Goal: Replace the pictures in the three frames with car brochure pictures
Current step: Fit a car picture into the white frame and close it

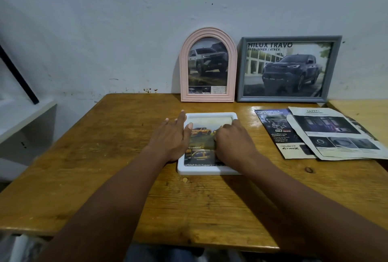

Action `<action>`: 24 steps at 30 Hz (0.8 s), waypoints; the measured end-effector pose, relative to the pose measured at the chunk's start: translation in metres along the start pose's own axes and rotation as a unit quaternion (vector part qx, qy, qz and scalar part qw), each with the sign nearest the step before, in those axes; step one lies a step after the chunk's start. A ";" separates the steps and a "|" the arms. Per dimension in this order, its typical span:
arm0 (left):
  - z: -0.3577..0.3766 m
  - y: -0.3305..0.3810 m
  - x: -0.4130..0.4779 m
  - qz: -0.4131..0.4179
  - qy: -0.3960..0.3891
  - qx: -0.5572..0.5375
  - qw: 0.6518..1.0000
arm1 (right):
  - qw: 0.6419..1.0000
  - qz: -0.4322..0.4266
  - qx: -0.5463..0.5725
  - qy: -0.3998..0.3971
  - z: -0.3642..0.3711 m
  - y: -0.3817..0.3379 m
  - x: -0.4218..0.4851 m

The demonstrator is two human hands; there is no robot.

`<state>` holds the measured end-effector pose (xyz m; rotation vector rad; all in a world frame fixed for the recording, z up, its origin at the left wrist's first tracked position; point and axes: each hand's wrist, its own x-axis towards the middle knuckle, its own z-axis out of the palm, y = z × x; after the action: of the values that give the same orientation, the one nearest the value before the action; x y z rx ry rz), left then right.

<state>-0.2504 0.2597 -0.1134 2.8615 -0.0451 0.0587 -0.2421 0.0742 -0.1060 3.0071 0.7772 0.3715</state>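
A: Count 'em: two hands, three frames, two sheets!

B: Wooden table, scuffed white wall beyond.

A: White frame lies flat, car picture inside. Left hand lies flat on its left rim, fingers straight.

B: Right hand on its right side, fingers curled onto the picture. Pinching? Can't tell.

A: Sheets right of it; pink frame and grey frame upright behind it.
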 end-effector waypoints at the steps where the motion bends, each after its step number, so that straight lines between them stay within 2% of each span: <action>1: 0.001 0.000 0.000 0.000 0.001 -0.003 1.000 | 1.000 -0.005 0.028 0.002 0.004 -0.006 0.001; 5: 0.005 -0.004 0.002 -0.002 0.006 -0.025 1.000 | 0.985 -0.098 0.143 0.025 0.018 -0.026 0.000; 8: 0.004 -0.004 0.001 -0.005 0.004 -0.035 0.999 | 0.966 -0.148 0.213 -0.006 0.012 -0.016 -0.006; 10: 0.003 -0.002 0.000 -0.005 0.002 -0.030 1.000 | 0.960 -0.173 0.219 -0.023 0.003 -0.001 -0.014; 12: 0.004 -0.005 0.001 0.006 0.006 -0.013 1.000 | 0.969 -0.178 0.171 -0.021 -0.002 0.016 -0.021; 15: 0.009 -0.013 0.007 0.025 0.010 0.002 1.000 | 0.987 -0.123 0.103 -0.028 -0.006 0.036 -0.035; 17: 0.011 -0.015 0.008 0.032 0.015 0.005 0.999 | 0.992 -0.082 0.095 -0.006 -0.007 0.037 -0.046; 21: 0.013 -0.016 0.011 0.029 0.021 0.005 0.999 | 0.996 0.008 0.086 0.013 -0.009 -0.006 -0.049; 24: 0.013 -0.013 0.010 0.019 0.024 0.001 1.000 | 0.991 0.057 0.121 0.025 -0.006 -0.042 -0.039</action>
<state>-0.2392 0.2684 -0.1293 2.8594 -0.0882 0.1361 -0.2966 0.0920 -0.1122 3.2906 0.7039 0.3817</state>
